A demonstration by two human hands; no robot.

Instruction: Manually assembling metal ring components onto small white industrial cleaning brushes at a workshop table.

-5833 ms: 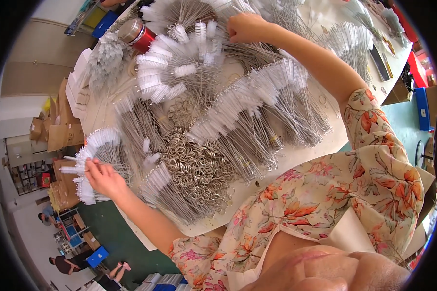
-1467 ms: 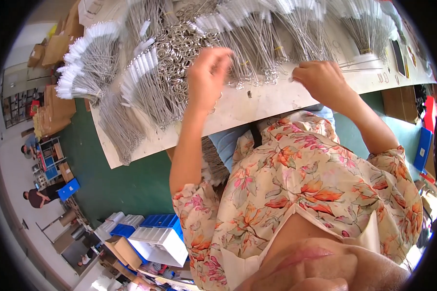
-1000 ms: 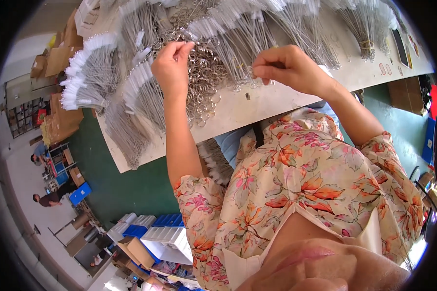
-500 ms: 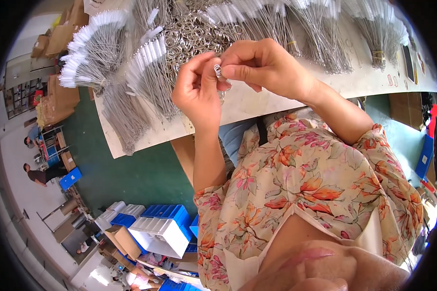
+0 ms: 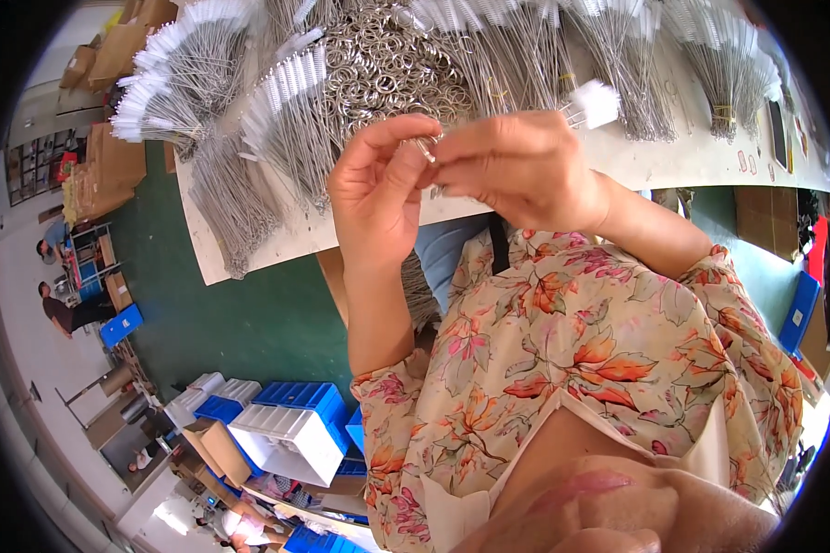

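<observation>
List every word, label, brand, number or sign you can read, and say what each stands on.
None can be read.
Brushes and metal rings: no lettering visible.
Cardboard boxes at upper left: any print is too small to read.
Blue bin at right: any marking is too small to read.

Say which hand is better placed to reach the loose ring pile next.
Left, probably: the left hand sits directly below the ring pile in view, though it pinches a shiny metal piece. The right hand lies farther right, with a white brush head beyond it.
</observation>
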